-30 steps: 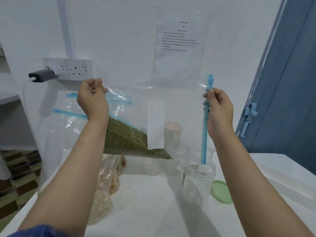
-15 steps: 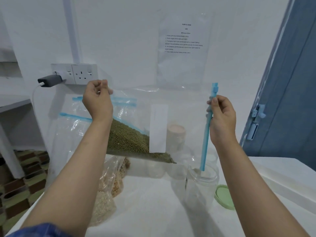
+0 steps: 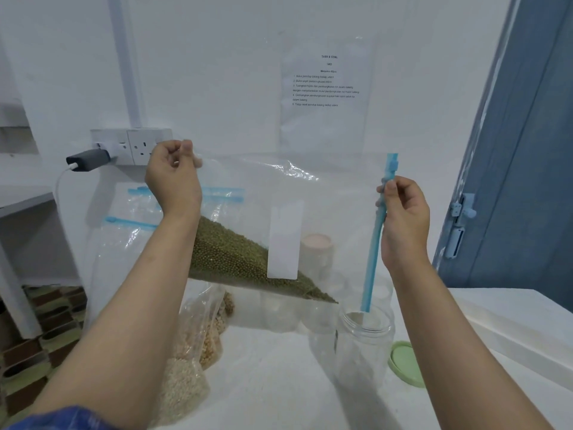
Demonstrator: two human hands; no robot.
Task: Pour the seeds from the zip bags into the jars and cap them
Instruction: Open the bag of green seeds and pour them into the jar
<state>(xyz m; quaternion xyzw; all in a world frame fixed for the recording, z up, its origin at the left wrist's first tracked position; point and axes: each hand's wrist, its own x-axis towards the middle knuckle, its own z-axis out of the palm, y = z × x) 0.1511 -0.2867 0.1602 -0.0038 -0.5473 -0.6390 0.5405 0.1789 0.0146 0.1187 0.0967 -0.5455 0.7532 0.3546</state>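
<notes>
A large clear zip bag (image 3: 325,212) with a blue zip strip hangs sideways above the white table. Green seeds (image 3: 229,256) lie heaped along its lower edge, sloping down to the right. My left hand (image 3: 172,178) pinches the bag's upper left corner. My right hand (image 3: 403,218) grips the blue zip strip, which runs nearly upright; its lower end dips into the mouth of an open clear jar (image 3: 362,346) on the table. A green lid (image 3: 404,363) lies flat right of the jar.
Further zip bags (image 3: 186,367) of pale and tan seeds lean at the left. Several clear jars (image 3: 319,259), one holding pinkish contents, stand behind the held bag. A wall socket with a plugged charger (image 3: 90,158) is at the left, a blue door (image 3: 527,181) at the right.
Both hands hold the bag much as before; the green seeds have slid a little farther right along its lower edge. The view has shifted slightly.
</notes>
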